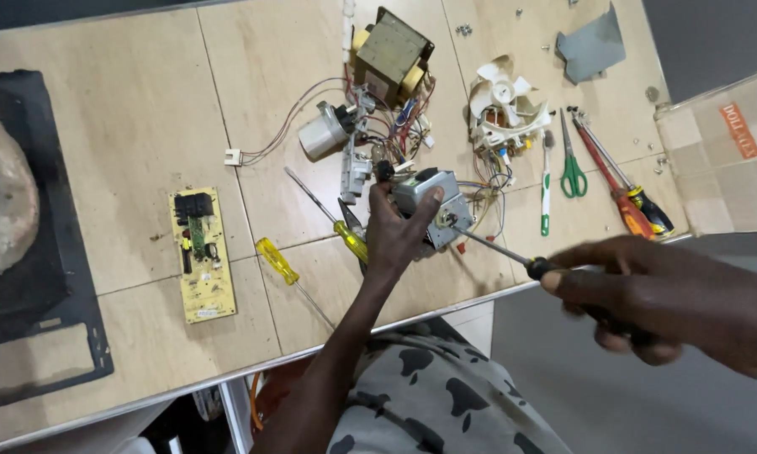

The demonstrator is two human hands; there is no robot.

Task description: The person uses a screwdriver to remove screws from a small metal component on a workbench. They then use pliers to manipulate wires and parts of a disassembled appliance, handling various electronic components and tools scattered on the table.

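Left hand (399, 231) clamped on small grey metal timer motor (429, 206), probably rigid, compact, best gripped by its flat casing sides; right hand (648, 294) closed around black-handled screwdriver (513, 255) meeting it.

Left hand (398, 227) grips small grey metal motor unit (429, 204) above the bench (134, 126). Right hand (664, 298) holds a screwdriver (500, 250), tip at the unit's side. Loose around: transformer (391, 52), white fan (500, 101), yellow circuit board (202, 252), green scissors (572, 160), yellow-handled screwdrivers (282, 265).
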